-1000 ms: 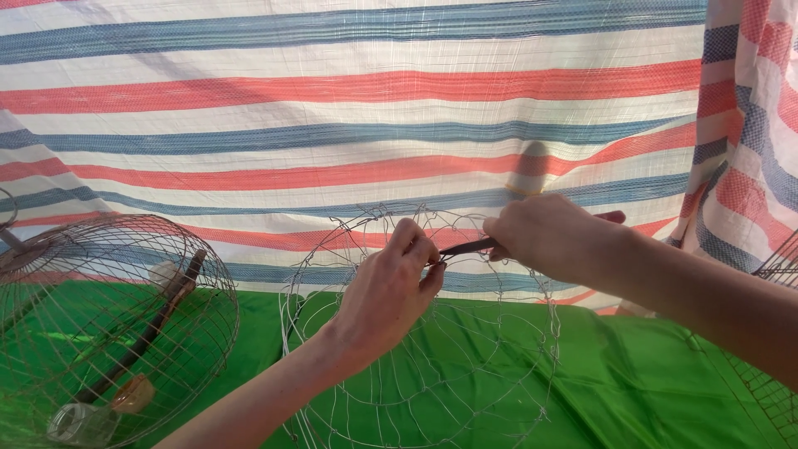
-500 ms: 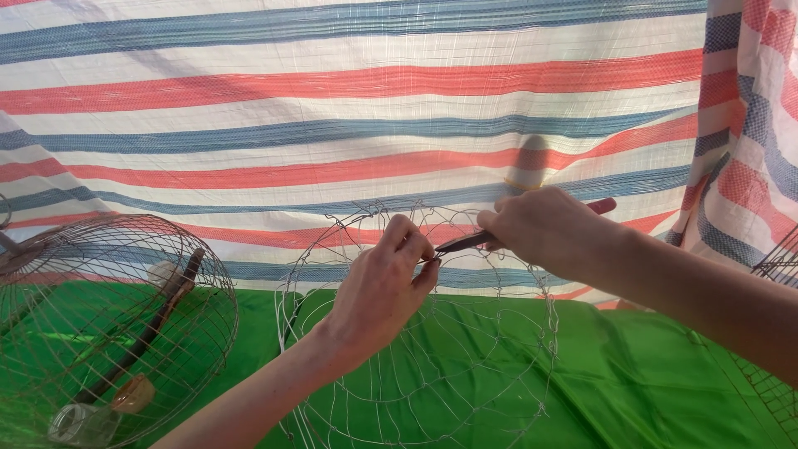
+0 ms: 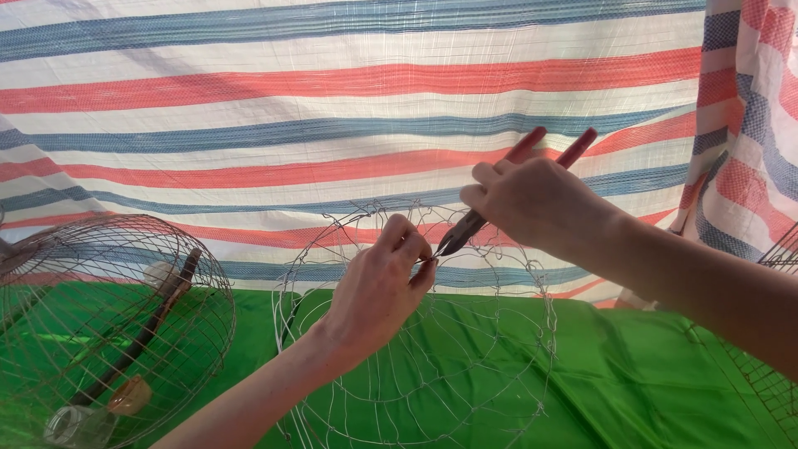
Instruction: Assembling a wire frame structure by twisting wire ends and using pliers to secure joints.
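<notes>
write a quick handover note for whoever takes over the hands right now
Left hand: pinching a wire near the top of the wire frame, which stands upright on the green sheet.
Right hand: gripping red-handled pliers, tips at the pinched spot.
Done: mesh fills the frame.
Left: the joint at the pliers' tips looks unfinished; I cannot tell what else.
A finished-looking wire cage sits to the left.

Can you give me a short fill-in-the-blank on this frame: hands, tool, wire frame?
1. The right hand grips pliers with ____ handles.
2. The left hand pinches a wire of the round ____ frame.
3. The cloth under the frame is ____.
4. The finished wire cage stands to the ____ of the frame.

Missing words: red; wire; green; left
</notes>
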